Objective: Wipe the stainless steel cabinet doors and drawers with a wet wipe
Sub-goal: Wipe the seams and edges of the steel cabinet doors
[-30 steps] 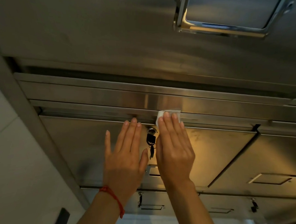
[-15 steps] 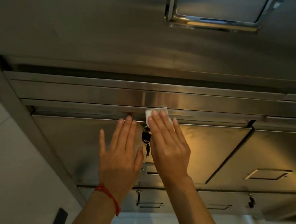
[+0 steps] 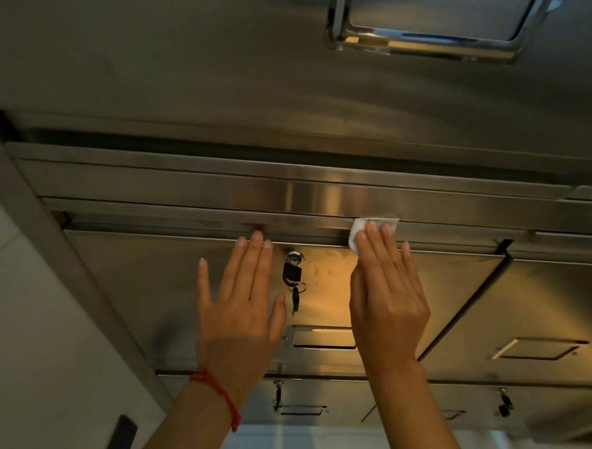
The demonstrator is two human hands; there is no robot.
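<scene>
- Head view cuts off our forearms at the bottom edge, and the chrome handle [image 3: 431, 42] at the top runs out of the picture.
- Most of the wet wipe [image 3: 359, 229] is hidden under our right fingers; only its white edge shows.
- Our right hand [image 3: 388, 298] lies flat with fingers extended, pressing the wipe against the steel rail [image 3: 219, 217] above the drawer front [image 3: 147, 285].
- Our left hand [image 3: 240, 310] is spread wide, holding nothing, palm toward the same drawer front; we cannot tell whether it touches the steel.
- Between our hands a black key [image 3: 292, 274] hangs from the lock.
- A red cord [image 3: 217, 395] circles our left wrist.
- Lower drawers [image 3: 312, 403] look dim and hard to make out.
</scene>
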